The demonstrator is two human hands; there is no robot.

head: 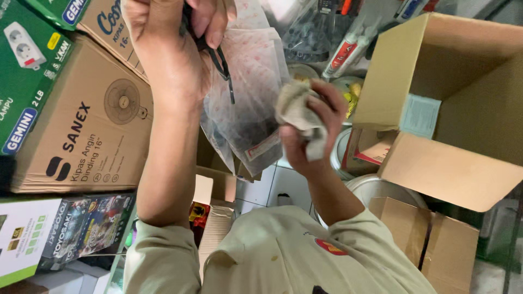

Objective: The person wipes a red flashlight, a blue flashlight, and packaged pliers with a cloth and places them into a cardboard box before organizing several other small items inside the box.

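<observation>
Several clear bags (248,92) in left hand (174,38)

The place is packed tight with stock, lit evenly and softly with no hard shadows. A patch of white tiled floor (278,188) shows through the middle, its dark grout lines plain. On the left, closed cartons are stacked: a large brown fan carton (81,125) with a fan drawing on its face, a green box (24,60) picturing power sockets beside it, and colourful printed boxes (71,226) below. On the right stands a big open cardboard box (463,81) with its flaps spread, a smaller taped carton (430,239) under it. Between them lie round metal rims (376,188) and, farther up, sealant tubes (346,54) among clear plastic wrapping.
</observation>
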